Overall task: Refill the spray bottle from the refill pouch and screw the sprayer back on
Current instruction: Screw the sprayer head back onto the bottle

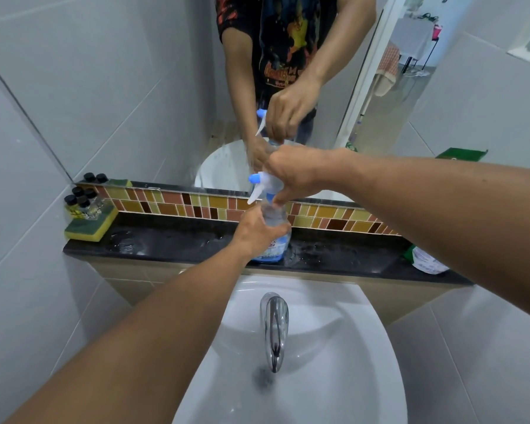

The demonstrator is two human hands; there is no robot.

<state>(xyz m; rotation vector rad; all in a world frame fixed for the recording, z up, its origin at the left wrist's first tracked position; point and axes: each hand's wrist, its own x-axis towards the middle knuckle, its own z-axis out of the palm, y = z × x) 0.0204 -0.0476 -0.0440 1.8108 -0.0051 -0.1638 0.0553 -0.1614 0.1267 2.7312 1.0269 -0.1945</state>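
Observation:
A clear spray bottle [276, 240] with pale blue liquid and a blue label stands upright on the black ledge [172, 243] behind the sink. My left hand [254, 231] wraps around its shoulder and body. The white sprayer head [262, 182], with a blue nozzle pointing left, sits on the bottle's neck. My right hand [297, 175] grips the sprayer from above, its fingertips on the blue collar. The refill pouch [426, 261], white and green, lies on the ledge at the far right, partly hidden by my right forearm.
A yellow-green sponge [89, 224] carrying small black-capped bottles [83, 203] sits at the ledge's left end. Below is a white sink [364, 347] with a chrome tap [274, 325]. A mirror [153, 96] above the tiled strip reflects my hands. The ledge looks wet.

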